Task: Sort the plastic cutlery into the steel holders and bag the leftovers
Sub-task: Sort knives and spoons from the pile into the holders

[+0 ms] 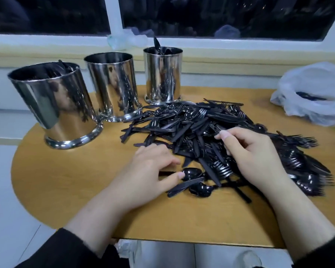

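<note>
Fingers of my right hand curl down into the heap of black plastic cutlery, pinching at a piece there, though I cannot tell which. My left hand lies loosely spread at the heap's near edge, its thumb touching a spoon. Beyond stand three steel holders on the round wooden table; a white plastic bag sits far right.

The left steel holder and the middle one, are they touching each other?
Cannot tell. In the head view the left steel holder overlaps the middle steel holder at their base rims, so any contact or gap is hidden.
</note>
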Motion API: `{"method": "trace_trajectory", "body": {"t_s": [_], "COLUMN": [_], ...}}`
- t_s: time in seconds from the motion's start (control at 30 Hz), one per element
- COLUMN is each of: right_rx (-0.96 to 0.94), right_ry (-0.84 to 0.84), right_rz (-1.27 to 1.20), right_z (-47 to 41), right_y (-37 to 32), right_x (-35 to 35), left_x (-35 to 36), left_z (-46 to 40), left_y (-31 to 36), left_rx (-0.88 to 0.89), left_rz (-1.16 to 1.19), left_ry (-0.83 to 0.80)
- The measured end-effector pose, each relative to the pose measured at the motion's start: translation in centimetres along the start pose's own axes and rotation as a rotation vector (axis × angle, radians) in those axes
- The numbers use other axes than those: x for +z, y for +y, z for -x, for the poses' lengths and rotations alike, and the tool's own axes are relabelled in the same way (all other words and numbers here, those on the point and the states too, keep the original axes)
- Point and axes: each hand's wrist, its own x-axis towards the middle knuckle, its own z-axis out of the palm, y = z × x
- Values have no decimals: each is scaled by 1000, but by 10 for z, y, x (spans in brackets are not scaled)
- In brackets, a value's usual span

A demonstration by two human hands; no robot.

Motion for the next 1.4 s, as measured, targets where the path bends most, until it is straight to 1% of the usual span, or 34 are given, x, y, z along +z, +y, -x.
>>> {"method": "trace_trajectory", "body": {"t_s": [0.17,0.27,0.4,0.57,0.67,0.83,1.0,1.13,1.27,1.4], "right_rx": [-38,-79,-118,-161,-140,-81,-88,-89,-46,3], "right_ry": [-193,-307,-410,-461,-459,-537,-540,-542,-495,-335], "right_rz": [36,105,160,244,304,414,435,392,216,-5], "right_z": [9,16,24,33,36,39,39,40,42,43], "right_y": [1,6,8,9,11,12,10,11,9,3], "right_x": [-5,-7,-17,-29,-34,-31,-28,-31,-38,-42], "left_x": [6,7,5,2,-1,-3,-4,-5,-9,-9], "left_z": [0,-1,-1,-2,0,3,2,3,5,6], "left_y": [6,6,7,13,17,20,18,18,24,36], "left_rx": [-99,-112,-132,-196,-268,-362,-381,-383,-366,-416], "left_rz": [-132,-117,-70,-54,-10,37,87,136,228,376], "left_ry": [-86,-64,-31,3,54,71,98,136,224,278]}}
